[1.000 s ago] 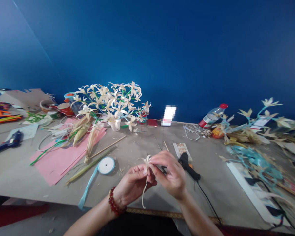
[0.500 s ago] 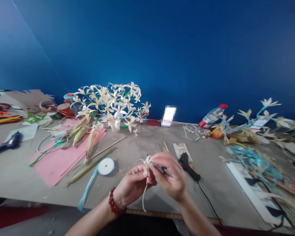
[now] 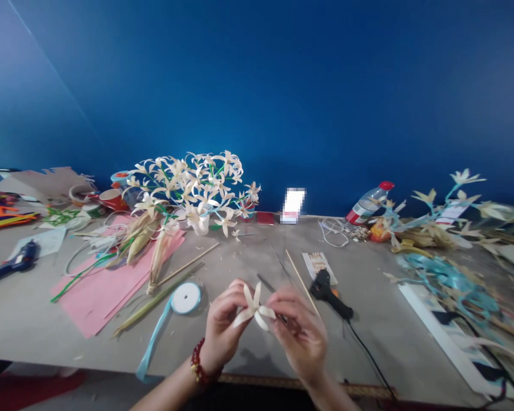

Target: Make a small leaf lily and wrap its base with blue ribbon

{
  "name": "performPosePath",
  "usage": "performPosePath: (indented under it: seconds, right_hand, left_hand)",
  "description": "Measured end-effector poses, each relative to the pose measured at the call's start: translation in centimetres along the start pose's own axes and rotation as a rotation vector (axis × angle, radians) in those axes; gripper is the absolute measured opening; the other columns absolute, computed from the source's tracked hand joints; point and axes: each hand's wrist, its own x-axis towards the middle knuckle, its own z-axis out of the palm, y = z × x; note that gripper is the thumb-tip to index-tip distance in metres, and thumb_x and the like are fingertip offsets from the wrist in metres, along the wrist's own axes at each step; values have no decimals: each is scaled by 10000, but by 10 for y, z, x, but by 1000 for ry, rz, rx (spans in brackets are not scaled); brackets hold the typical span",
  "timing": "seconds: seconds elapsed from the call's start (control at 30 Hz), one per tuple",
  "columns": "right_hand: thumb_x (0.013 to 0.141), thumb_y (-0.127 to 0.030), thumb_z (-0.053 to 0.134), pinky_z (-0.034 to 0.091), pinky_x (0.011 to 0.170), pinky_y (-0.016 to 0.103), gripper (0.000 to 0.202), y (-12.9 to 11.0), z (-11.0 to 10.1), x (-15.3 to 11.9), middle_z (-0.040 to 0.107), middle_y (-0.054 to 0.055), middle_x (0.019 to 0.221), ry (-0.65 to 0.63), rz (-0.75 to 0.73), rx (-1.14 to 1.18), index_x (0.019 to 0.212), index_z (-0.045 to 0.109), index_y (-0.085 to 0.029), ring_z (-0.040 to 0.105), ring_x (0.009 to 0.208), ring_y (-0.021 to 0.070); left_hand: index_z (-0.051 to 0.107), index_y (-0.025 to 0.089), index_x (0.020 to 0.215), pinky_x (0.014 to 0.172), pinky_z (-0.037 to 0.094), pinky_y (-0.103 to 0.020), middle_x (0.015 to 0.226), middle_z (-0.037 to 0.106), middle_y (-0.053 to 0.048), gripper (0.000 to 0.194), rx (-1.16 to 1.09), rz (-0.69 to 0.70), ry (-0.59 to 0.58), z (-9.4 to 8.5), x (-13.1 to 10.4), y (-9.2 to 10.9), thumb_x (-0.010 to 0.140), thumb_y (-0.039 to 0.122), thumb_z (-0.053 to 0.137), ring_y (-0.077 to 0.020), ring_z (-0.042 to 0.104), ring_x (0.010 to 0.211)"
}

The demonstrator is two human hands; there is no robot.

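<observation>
A cream-coloured handmade flower (image 3: 255,310), with several narrow curved petals that look like corn husk, faces up between my hands. My left hand (image 3: 225,319) is closed on it from the left, the grip itself hidden behind the petals. At the right side, my right hand (image 3: 302,337) has its fingers pinched at a petal's tip. The flower's stem is out of sight. Just left of my hands, a roll of light blue ribbon (image 3: 185,298) lies flat with its loose end trailing to the table edge. A black glue gun (image 3: 332,294) rests to the right.
A large bunch of cream flowers (image 3: 188,182) stands at the back. Pink paper sheets (image 3: 107,285) lie left, with husks and sticks nearby. A bottle (image 3: 368,204) leans at the wall. A white power strip (image 3: 445,337) with cords lies right. A blue glue gun (image 3: 17,262) is far left.
The flower has been turned so its open petals face up, and its hanging stem no longer shows. My right hand has shifted slightly lower; a stick and a thin dark rod are now uncovered.
</observation>
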Motion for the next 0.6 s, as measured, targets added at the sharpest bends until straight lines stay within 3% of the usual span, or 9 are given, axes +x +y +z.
performPosePath:
  seconds: [0.13,0.33,0.6]
  right_hand:
    - [844,-60,624,523,704,327,217,0,5,-2,662,43,862,1,4,27,945,707,-234,628,779,189]
    - [863,-101,620,523,663,326,191,1,9,-4,656,47,842,35,4,65,944,710,-248,626,767,198]
    - [847,-94,628,523,666,310,173,-5,9,0,661,41,836,37,9,55,903,708,-237,628,757,188]
  left_hand:
    - [661,197,822,719,443,-341,738,608,-36,81,46,108,-25,2,2,2,896,220,635,-198,525,771]
    - [656,214,824,730,447,-361,744,608,-41,135,107,67,-50,1,0,5,912,148,577,-209,541,782]
    - [669,207,823,719,446,-361,737,628,-49,111,191,133,-45,1,1,7,886,140,607,-214,551,769]
